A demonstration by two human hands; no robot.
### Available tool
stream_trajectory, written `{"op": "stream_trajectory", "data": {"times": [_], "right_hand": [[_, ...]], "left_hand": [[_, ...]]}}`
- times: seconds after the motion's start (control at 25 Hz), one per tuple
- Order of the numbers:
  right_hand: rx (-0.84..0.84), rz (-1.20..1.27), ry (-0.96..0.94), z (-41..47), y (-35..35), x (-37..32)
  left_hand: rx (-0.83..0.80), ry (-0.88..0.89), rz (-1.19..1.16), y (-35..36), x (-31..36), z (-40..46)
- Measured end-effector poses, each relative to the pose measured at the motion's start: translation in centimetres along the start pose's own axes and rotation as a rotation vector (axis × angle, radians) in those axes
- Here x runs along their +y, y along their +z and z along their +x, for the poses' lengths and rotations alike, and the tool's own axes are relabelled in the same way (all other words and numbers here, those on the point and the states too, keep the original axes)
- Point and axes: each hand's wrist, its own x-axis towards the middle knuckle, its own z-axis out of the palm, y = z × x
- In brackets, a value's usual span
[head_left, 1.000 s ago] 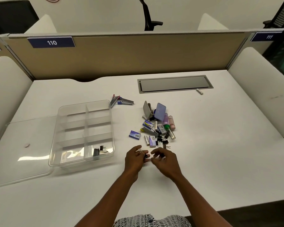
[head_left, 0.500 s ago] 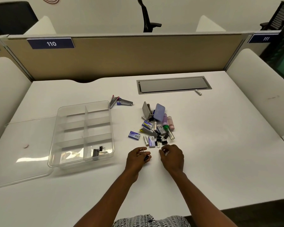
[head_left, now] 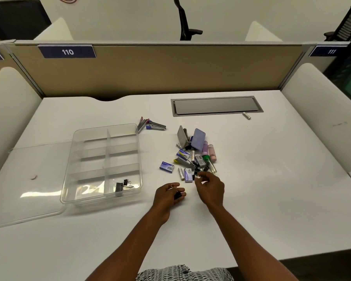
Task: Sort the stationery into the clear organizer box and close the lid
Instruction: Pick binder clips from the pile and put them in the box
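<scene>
A clear organizer box (head_left: 69, 179) with several compartments stands on the white desk, left of centre. Two black binder clips (head_left: 122, 185) lie in its near right compartment. Its clear lid (head_left: 18, 179) lies flat to the left, partly under the box. A pile of stationery (head_left: 195, 157) sits to the right: staple boxes, batteries, highlighters, binder clips, a purple case. My left hand (head_left: 168, 196) holds black binder clips (head_left: 178, 195) just in front of the pile. My right hand (head_left: 210, 188) reaches into the pile's near edge and pinches a small clip (head_left: 196, 177).
A stapler and a staple remover (head_left: 152, 125) lie behind the box. A blue staple box (head_left: 166, 166) sits apart, left of the pile. A grey cable hatch (head_left: 217, 105) is set in the desk, with a lone battery (head_left: 247, 115) beside it. A beige partition closes the back.
My right hand has moved away from my left hand and forward to the near edge of the pile. My left hand has stayed in place, still holding clips.
</scene>
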Motion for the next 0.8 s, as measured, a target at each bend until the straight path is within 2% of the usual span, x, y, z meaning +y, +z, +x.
{"op": "stream_trajectory", "data": {"times": [0.2,0.32,0.4,0.48,0.64,0.8], "right_hand": [[-0.065,-0.261,-0.061,1.7,0.8,0.3],[-0.022,-0.194,-0.055,1.4,1.1,0.2],[0.017,-0.054,0.006,0.9,0.9,0.1],[-0.008,0.187,0.123,0.3,0.5,-0.4],[-0.27,0.777,0.4,-1.1,0.6,-3.5],[-0.469,0.902,0.45,-3.3,3.2,-6.7]], "left_hand": [[-0.025,-0.008,-0.013,0.1,0.1,-0.6],[-0.031,0.009,-0.008,-0.1,0.6,-1.1],[-0.034,0.033,-0.021,-0.5,1.2,-1.5],[-0.028,0.058,-0.05,-0.9,2.0,-1.9],[0.008,0.061,-0.17,-1.5,3.5,-2.8],[0.06,0.101,-0.316,-2.8,4.9,-3.7]]}}
